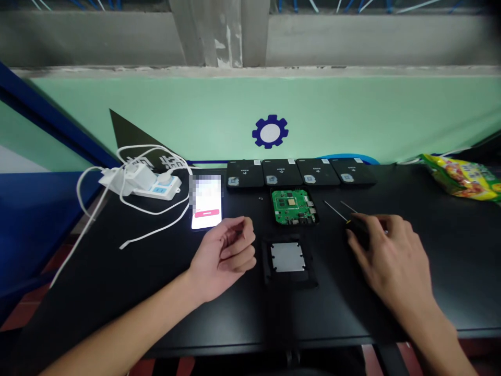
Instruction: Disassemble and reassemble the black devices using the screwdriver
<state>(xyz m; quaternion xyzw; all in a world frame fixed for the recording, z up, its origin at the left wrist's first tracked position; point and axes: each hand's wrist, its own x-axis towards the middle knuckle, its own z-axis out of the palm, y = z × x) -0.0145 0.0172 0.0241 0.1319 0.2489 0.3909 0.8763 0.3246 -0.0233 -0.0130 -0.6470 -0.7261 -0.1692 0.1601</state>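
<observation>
My left hand [225,256] hovers over the table near a lit smartphone [207,206], its fingers curled in loosely; nothing shows in them. Thumb and fingers of my right hand [391,256] close around the dark handle of a screwdriver [337,212], whose thin shaft points away to the left. Just beyond it lies a second thin metal shaft [348,207], its other end hidden behind my hand. Between my hands, a green circuit board [291,206] sits in a black casing. Nearer to me lies a black cover with a silver metal plate [288,257] on it.
Several closed black boxes [282,172] stand in a row along the wall. Tiny screw-like bits [260,198] lie left of the board. A white power strip [156,187] with trailing cables [156,235] occupies the left, a yellow-green packet [465,177] the far right.
</observation>
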